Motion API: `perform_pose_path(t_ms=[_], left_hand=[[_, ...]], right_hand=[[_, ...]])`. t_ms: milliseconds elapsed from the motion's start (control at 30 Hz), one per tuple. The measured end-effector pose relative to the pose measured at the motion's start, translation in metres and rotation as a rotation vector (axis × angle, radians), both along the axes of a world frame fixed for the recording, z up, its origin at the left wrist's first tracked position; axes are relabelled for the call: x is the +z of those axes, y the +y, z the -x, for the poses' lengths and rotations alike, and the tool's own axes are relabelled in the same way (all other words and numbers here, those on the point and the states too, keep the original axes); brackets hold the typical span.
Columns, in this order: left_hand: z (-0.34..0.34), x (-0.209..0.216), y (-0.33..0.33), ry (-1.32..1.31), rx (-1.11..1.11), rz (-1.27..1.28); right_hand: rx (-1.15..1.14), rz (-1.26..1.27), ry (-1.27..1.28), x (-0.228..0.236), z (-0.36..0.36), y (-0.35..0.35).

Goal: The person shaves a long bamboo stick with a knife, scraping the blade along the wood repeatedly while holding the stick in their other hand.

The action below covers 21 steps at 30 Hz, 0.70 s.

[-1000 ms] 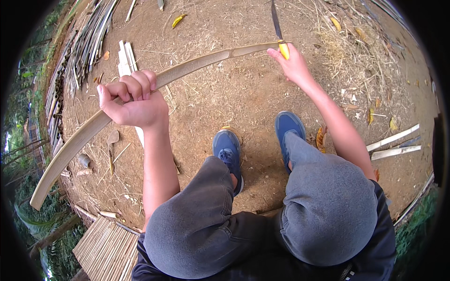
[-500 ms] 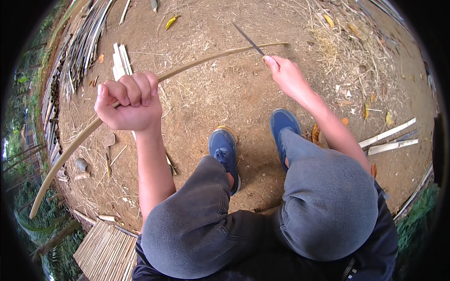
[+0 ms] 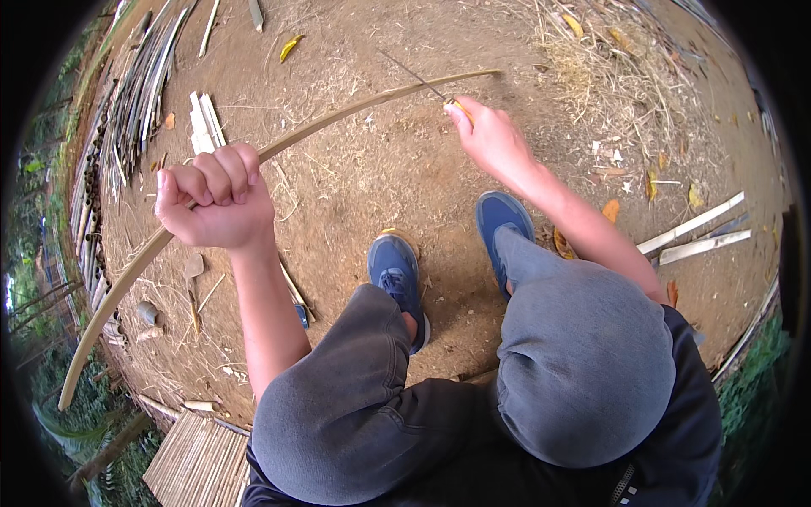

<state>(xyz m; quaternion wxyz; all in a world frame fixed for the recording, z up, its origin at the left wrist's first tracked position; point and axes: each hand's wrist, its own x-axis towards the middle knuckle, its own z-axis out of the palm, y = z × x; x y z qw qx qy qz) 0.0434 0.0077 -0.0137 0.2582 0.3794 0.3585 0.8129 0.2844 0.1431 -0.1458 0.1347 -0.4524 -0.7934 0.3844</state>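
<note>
across the upper half of the view, a long, curved bamboo strip (image 3: 338,113) runs from far left to above the right hand (image 3: 498,144); its section under the left hand (image 3: 218,198) is hidden. knife (image 3: 414,76): handle mostly covered by the right hand, a bit of yellow visible. blade seen nearly edge-on, a thin dark line crossing the strip; cannot tell whether the two touch. pole bundle (image 3: 135,97) and slatted mat (image 3: 194,465) are cut off by the frame.

left hand: closed, fingers curled round the strip. right hand: closed on the knife handle, thumb against it.

edges: strip's left end lies against green foliage (image 3: 51,372), near the view's border; right end over brown ground (image 3: 338,220). same ground shows between the two hands and down to the blue shoes (image 3: 395,266). straw (image 3: 600,72) lies up and right of the right hand; pale slats (image 3: 693,222) right of the right forearm (image 3: 583,220).
</note>
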Motion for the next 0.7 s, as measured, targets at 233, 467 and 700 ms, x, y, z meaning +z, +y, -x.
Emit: perform_pose_path(t_ms=[233, 467, 700], left_hand=[[0.001, -0.002, -0.003, -0.087, 0.114, 0.034], [0.001, 0.001, 0.000, -0.057, 0.091, 0.032], [0.003, -0.002, 0.000, -0.073, 0.170, 0.070]], right_hand=[[0.144, -0.077, -0.011, 0.004, 0.006, -0.008], [0.092, -0.070, -0.004, 0.005, 0.010, -0.009], [0.093, -0.048, -0.076, 0.011, 0.013, -0.009]])
